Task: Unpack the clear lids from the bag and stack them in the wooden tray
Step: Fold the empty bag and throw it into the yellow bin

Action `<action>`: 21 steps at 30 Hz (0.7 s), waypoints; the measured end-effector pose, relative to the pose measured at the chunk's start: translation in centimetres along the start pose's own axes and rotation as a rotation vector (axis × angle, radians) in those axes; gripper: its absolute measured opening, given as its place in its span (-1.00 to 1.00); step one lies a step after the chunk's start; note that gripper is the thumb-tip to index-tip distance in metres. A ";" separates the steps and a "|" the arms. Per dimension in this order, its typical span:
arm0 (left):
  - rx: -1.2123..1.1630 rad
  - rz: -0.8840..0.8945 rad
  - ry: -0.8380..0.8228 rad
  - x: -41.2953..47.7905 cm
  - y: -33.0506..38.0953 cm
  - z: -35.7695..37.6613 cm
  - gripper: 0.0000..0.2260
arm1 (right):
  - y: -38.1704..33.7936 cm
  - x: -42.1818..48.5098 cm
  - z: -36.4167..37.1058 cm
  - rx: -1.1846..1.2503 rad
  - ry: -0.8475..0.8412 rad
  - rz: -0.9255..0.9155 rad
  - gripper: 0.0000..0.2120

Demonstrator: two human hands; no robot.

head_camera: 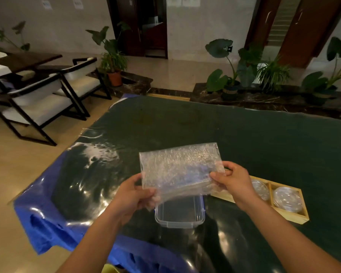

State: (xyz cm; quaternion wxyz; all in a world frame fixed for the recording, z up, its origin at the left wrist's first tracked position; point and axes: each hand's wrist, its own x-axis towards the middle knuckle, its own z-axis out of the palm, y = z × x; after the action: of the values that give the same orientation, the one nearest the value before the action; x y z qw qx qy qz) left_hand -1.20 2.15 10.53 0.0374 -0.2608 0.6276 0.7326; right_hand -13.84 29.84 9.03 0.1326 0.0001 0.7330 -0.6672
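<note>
- The bag, a crinkled clear rectangular pouch, is held above the bench with open dark surface beyond it.
- Its lower left corner is pinched by the left hand; its right edge is gripped by the right hand.
- A clear plastic tub sits beneath it.
- Round clear lids lie in the wooden tray, just right of the right hand.

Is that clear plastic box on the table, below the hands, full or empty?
Empty, as far as shows. The dark table is visible through the clear box; its far end is hidden behind the bubble-wrap bag.
</note>
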 end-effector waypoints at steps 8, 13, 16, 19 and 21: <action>0.151 0.134 0.156 0.6 0.3 -0.5 -0.11 | -1.4 -0.2 0.0 -0.128 -0.008 -0.075 -0.76; 0.833 0.349 0.171 1.4 4.4 0.1 0.02 | -4.6 -0.5 0.5 -0.302 -0.303 -0.145 -0.72; 0.750 0.163 -0.149 2.0 5.3 1.7 -0.40 | -6.5 -0.4 1.1 -0.239 -0.375 -0.154 -0.70; 0.565 0.110 -0.130 2.0 4.5 2.5 -0.71 | -6.6 -0.2 1.5 -0.065 -0.243 -0.094 -0.60; 0.458 0.134 -0.054 1.8 3.7 3.1 -0.72 | -5.4 -0.3 1.6 0.218 -0.160 0.028 -0.46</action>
State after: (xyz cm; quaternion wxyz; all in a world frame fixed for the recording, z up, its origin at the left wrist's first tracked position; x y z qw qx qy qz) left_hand -5.18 3.84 13.29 0.0634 -0.1835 0.7920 0.5789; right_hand -14.22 27.78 14.24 0.1990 -0.0284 0.6433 -0.7387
